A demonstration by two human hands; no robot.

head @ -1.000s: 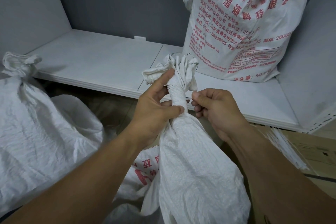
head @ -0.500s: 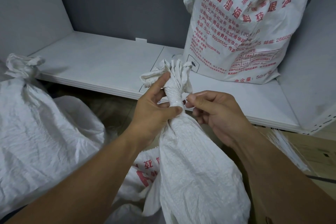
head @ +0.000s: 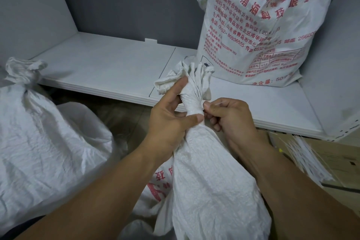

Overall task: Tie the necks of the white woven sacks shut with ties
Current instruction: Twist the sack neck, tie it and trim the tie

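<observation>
A white woven sack stands in front of me with its neck gathered into a twisted bunch. My left hand grips that neck from the left, thumb pressed across its front. My right hand sits just right of the neck and pinches a thin white tie between thumb and forefinger. The tie's path around the neck is hidden. A second white sack at the left has its neck bunched shut.
A printed white sack with red lettering stands on the white shelf behind. A bundle of white ties lies on a cardboard box at the right. Grey walls enclose the shelf.
My right hand has shifted a little to the right and the thin tie now shows between its thumb and forefinger. My left hand keeps its grip on the neck.
</observation>
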